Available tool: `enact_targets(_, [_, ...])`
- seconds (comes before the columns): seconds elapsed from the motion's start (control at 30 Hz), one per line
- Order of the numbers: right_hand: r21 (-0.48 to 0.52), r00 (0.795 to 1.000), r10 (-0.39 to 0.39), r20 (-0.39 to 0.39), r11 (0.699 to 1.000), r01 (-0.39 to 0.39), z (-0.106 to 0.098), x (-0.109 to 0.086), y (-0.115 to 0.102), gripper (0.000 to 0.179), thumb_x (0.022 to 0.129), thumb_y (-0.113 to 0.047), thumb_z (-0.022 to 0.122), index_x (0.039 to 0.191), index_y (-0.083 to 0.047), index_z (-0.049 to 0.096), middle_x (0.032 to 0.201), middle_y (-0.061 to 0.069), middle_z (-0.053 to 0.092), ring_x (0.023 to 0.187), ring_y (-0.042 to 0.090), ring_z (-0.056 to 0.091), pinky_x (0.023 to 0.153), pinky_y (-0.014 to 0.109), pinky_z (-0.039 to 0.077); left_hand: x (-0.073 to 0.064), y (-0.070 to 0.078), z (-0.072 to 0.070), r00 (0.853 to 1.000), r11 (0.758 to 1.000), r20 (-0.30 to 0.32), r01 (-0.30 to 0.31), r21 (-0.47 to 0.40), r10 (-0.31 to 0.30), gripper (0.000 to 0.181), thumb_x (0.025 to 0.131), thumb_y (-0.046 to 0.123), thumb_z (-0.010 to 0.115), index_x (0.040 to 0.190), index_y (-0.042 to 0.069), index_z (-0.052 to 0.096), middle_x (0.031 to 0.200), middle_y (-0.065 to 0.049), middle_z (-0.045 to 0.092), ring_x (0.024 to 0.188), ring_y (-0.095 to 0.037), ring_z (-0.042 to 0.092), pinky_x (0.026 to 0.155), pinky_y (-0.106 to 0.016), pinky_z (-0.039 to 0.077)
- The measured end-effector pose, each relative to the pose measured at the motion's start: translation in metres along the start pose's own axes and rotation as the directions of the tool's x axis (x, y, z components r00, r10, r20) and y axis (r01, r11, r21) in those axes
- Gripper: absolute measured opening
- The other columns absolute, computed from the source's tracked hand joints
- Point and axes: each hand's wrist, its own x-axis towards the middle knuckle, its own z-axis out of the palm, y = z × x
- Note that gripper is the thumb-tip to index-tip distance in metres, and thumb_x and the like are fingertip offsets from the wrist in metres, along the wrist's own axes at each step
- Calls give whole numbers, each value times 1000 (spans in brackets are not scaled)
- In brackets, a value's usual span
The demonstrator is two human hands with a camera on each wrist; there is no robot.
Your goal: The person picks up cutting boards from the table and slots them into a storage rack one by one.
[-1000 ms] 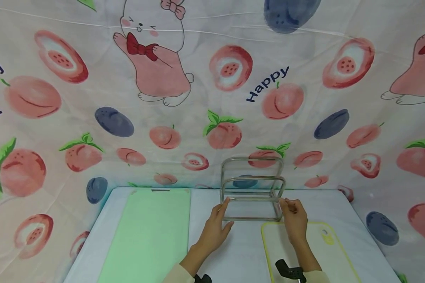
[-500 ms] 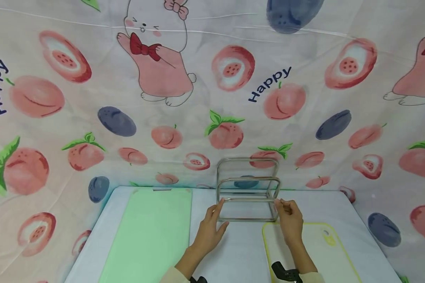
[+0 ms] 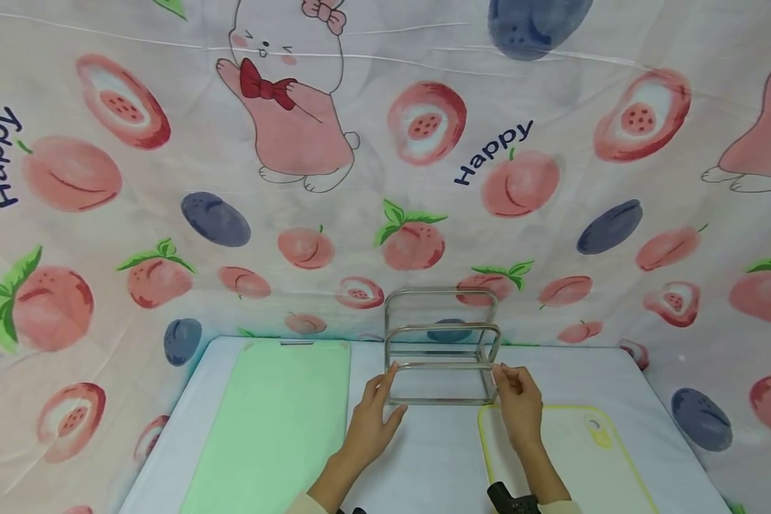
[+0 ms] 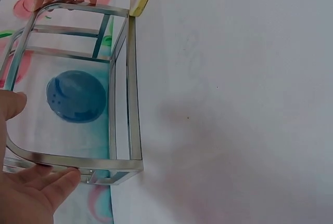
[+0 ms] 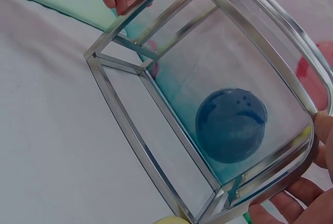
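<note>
A silver metal rack [image 3: 443,366] of bent bars stands near the back of the white table. At its left front corner, my left hand [image 3: 368,427] rests fairly straight fingers against the outside of the frame. Its thumb stands apart from them, in front of the rack's opening in the head view. At the right front corner my right hand [image 3: 522,407] pinches the bar between thumb and curled fingers. In the right wrist view the right fingers [image 5: 291,203] lie along the side bar. The rack's slots hold nothing.
A green board [image 3: 276,421] lies flat on the left of the table [image 3: 424,464]. On the right lies a white board with a yellow rim [image 3: 572,457], close to the rack's right front corner. Printed cloth [image 3: 360,178] hangs behind the table.
The rack has slid a little to the left, and both hands have moved along with it. Both boards stay in place on the table; the head view has shifted slightly.
</note>
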Motion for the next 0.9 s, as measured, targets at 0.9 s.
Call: enact_targets(0.9, [23, 994, 26, 108, 999, -28, 3, -10, -4, 38, 95, -39, 59, 105, -2, 60, 128, 8, 58, 90, 8, 52, 66, 17, 43, -29, 11, -5, 995, 999, -99, -23, 27, 26, 80, 85, 15, 74, 151, 14, 29, 127, -16, 47, 86, -22, 63, 66, -35, 54])
